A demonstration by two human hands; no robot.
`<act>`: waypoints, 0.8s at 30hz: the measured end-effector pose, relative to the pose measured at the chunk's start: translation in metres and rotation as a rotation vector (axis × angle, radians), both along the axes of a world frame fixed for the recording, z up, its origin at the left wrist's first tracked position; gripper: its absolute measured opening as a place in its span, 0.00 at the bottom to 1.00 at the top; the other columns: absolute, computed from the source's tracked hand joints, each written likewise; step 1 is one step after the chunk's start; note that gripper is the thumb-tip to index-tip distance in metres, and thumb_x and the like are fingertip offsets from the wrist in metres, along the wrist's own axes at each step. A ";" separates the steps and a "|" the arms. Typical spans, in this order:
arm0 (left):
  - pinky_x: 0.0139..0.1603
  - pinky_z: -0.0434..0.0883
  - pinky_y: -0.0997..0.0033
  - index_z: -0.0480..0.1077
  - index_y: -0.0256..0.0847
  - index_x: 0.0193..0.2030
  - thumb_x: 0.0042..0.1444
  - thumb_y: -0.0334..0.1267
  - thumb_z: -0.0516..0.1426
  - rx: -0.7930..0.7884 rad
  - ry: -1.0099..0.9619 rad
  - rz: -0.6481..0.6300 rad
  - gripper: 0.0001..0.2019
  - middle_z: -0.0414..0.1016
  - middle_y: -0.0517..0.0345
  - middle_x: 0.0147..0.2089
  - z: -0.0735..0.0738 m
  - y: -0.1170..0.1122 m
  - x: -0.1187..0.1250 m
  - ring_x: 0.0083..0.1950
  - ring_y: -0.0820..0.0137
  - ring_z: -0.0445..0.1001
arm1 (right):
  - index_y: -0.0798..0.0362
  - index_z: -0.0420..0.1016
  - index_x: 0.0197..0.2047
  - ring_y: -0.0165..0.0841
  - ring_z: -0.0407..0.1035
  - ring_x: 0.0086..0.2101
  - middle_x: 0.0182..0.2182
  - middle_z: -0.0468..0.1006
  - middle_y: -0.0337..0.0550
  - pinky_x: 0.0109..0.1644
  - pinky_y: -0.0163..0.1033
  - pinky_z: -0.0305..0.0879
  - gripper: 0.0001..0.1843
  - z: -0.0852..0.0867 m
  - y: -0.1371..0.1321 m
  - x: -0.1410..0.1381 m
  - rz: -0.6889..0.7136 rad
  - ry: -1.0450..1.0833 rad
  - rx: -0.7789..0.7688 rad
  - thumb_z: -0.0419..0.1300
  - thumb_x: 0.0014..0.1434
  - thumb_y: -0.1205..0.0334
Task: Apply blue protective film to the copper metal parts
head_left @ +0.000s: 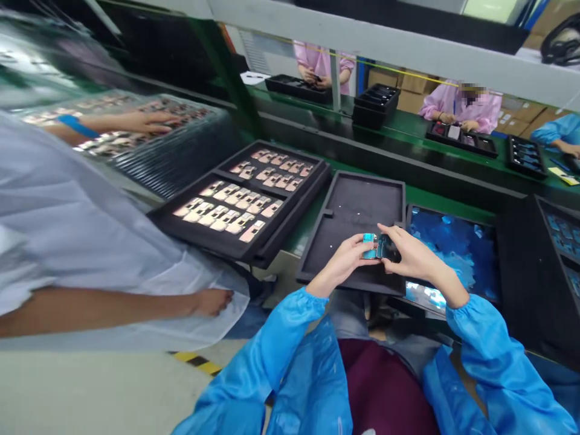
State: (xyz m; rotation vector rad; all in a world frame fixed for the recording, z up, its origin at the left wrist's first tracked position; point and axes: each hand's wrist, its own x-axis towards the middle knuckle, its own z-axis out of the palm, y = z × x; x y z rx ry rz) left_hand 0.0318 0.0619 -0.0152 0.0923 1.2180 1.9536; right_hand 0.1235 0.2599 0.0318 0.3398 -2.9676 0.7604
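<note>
The left hand (pixel 347 258) and right hand (pixel 413 257) pinch a small teal part (pixel 372 246) between them, over a black tray (pixel 357 202). A tray of rose-gold parts (pixel 212 243) lies to the left and blue film scraps (pixel 457 248) to the right. A co-worker's arm (pixel 113 308) reaches in at far left.

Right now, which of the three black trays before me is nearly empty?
The middle tray, below the left hand and right hand holding a blue part. The left tray holds pink parts; the right tray, blue scraps.
</note>
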 end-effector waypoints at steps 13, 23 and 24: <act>0.46 0.84 0.63 0.79 0.36 0.50 0.64 0.32 0.67 0.147 -0.149 0.082 0.09 0.84 0.50 0.46 -0.023 -0.030 0.009 0.43 0.65 0.84 | 0.48 0.50 0.83 0.53 0.71 0.64 0.66 0.71 0.58 0.68 0.63 0.74 0.49 -0.021 -0.043 -0.007 0.094 0.104 -0.065 0.64 0.63 0.67; 0.43 0.82 0.68 0.79 0.38 0.56 0.61 0.34 0.70 0.086 -0.064 -0.028 0.17 0.85 0.49 0.51 -0.018 -0.025 0.011 0.44 0.65 0.84 | 0.53 0.51 0.81 0.54 0.69 0.66 0.68 0.70 0.62 0.68 0.62 0.74 0.49 -0.026 -0.046 0.008 0.052 0.158 -0.019 0.62 0.61 0.70; 0.44 0.82 0.68 0.79 0.38 0.57 0.60 0.34 0.70 0.071 -0.047 -0.037 0.18 0.85 0.49 0.51 -0.017 -0.024 0.012 0.44 0.65 0.84 | 0.54 0.51 0.81 0.54 0.69 0.66 0.68 0.70 0.62 0.68 0.62 0.74 0.48 -0.026 -0.045 0.010 0.040 0.160 -0.022 0.63 0.61 0.70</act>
